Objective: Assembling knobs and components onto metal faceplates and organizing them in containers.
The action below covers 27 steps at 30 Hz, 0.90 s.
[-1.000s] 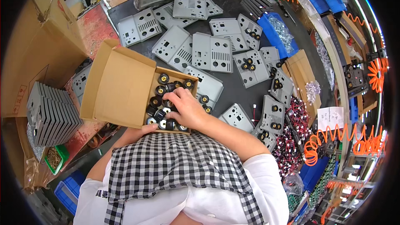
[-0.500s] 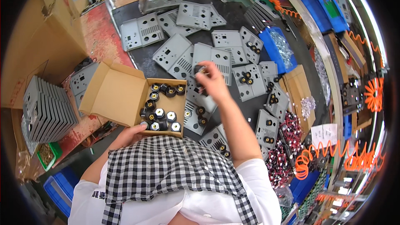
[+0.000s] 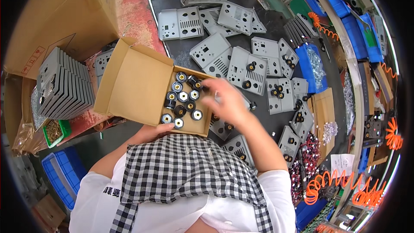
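My left hand (image 3: 156, 132) grips the near edge of an opened cardboard box (image 3: 142, 77), its thumb by the rim and its other fingers hidden underneath. Inside the box stand several black round knobs (image 3: 183, 96) with brass centres, some showing a pale hexagonal face. At the box's right side is my right hand (image 3: 226, 102), a little blurred, with thumb and fingers apart beside the knobs; nothing shows between them. Beyond that hand lies a grey punched metal panel (image 3: 235, 71) with two black knobs (image 3: 251, 66) on it.
More grey panels (image 3: 180, 23) cover the dark table, several bearing knobs. On the left stand a row of upright panels (image 3: 64, 86) and a large carton (image 3: 56, 21). A blue tray (image 3: 315, 69) of small bags, bundled wires (image 3: 304, 164) and orange coiled hoses (image 3: 332, 185) are at right.
My right hand has moved from over the middle panel back to the box. Two knobs now show on that panel. The whole view has shifted; my left hand still holds the box.
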Tool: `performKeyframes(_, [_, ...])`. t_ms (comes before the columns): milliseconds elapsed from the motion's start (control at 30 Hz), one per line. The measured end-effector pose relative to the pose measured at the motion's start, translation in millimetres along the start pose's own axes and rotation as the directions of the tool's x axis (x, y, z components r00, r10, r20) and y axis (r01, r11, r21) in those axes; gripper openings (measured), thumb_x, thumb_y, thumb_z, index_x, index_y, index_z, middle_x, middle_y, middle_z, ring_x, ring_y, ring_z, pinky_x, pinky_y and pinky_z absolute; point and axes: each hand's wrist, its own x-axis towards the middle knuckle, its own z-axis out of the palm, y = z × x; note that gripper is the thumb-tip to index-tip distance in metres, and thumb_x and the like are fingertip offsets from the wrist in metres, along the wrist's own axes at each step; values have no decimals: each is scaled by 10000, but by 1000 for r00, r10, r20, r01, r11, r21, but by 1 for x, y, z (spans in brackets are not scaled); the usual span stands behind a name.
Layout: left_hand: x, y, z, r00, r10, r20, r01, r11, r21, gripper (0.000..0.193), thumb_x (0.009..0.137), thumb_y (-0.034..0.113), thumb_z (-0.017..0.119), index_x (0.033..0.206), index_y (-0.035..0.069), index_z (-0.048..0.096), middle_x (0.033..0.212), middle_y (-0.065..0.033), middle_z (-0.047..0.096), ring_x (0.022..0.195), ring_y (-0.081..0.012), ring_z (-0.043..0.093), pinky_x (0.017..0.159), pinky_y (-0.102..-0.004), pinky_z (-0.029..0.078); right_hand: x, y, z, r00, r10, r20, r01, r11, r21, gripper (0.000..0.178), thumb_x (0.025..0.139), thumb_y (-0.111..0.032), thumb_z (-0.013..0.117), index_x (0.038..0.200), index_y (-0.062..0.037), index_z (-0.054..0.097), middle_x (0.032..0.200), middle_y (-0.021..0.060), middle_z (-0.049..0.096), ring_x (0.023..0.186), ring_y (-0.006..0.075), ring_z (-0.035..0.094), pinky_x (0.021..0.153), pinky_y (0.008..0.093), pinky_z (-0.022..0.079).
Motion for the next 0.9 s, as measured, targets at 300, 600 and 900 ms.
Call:
performKeyframes(300, [-4,5,-8,995,103,4,-96,905,414,392,781,239,660,1099,23,579,1016,-101,631,930,-202,595,819,-339,476,-5,-26,65,983,-18,185,89,920,-381,551,689,-133,649,1209,-77,477,1018,147,528,917,362,516,717,423,510])
performKeyframes(600, [-7,6,-6,999,-20,-50,31,970,243,408,784,172,650,1144,15,539,1069,-76,594,955,-171,568,833,-312,467,2,-8,76,995,-75,70,85,983,-160,436,664,-63,645,1072,-117,499,951,98,554,895,354,516,733,421,468])
performKeyframes(900, [2,9,-1,998,-26,-62,37,980,197,442,780,161,663,1175,28,517,1094,-78,578,985,-163,558,852,-306,460,8,3,79,998,-64,4,64,989,-131,397,675,-74,661,1037,-89,501,966,130,576,954,355,526,811,430,445])
